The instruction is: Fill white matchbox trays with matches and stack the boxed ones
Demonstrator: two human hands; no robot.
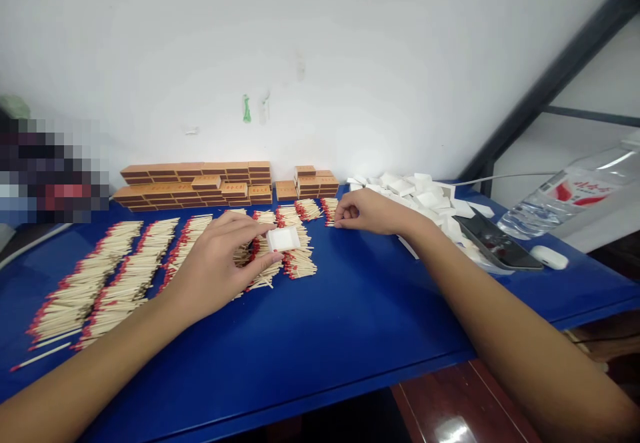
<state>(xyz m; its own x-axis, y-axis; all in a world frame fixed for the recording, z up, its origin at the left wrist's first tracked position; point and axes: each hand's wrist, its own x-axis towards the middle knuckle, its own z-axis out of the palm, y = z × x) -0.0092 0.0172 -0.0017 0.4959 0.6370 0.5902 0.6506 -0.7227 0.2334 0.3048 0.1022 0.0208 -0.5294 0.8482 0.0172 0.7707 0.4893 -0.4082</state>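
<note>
Between the thumb and fingers of my left hand [215,263] is a small white matchbox tray [283,239], its hollow side facing up and white inside. It hovers over rows of red-tipped matches [120,256]. Farther back, my right hand [367,211] has its fingers curled and pinched at the edge of a small bunch of matches [329,210]. Whether any match is between those fingertips is hidden. Parts of the match rows lie behind my left hand.
Brown matchboxes [195,186] stand stacked along the wall, with a smaller stack [315,182] beside them. At right are a heap of white trays [425,193], a phone [497,243], a white earphone case [549,256] and a tilted water bottle [570,190]. The blue table [350,336] ends nearest me.
</note>
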